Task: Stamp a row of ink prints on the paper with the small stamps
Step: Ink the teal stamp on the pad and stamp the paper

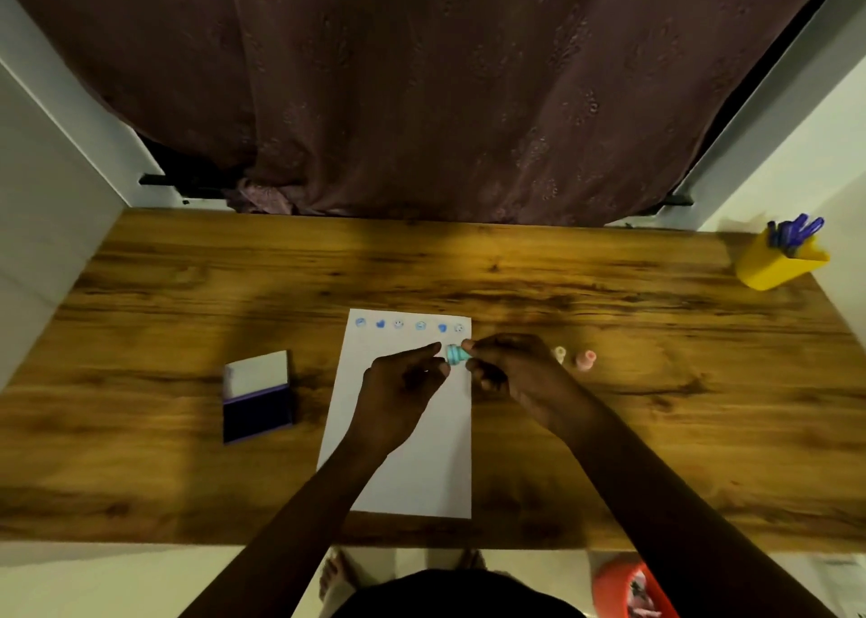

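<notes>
A white sheet of paper (412, 453) lies in the middle of the wooden table, with a row of several blue ink prints (407, 325) along its top edge. Just under the row's right end, a small teal stamp (455, 354) is held between both hands. My left hand (403, 383) pinches its left side and my right hand (511, 364) grips its right side. An open ink pad (257, 395) with a dark blue cushion lies left of the paper. Two more small stamps, a cream one (559, 354) and a pink one (586, 360), lie right of my right hand.
The wooden table (609, 298) has a yellow cup of blue pens (780, 256) at its far right corner. A dark curtain (421, 92) hangs behind the table. An orange object (625, 589) sits on the floor below the near edge, beside bare feet.
</notes>
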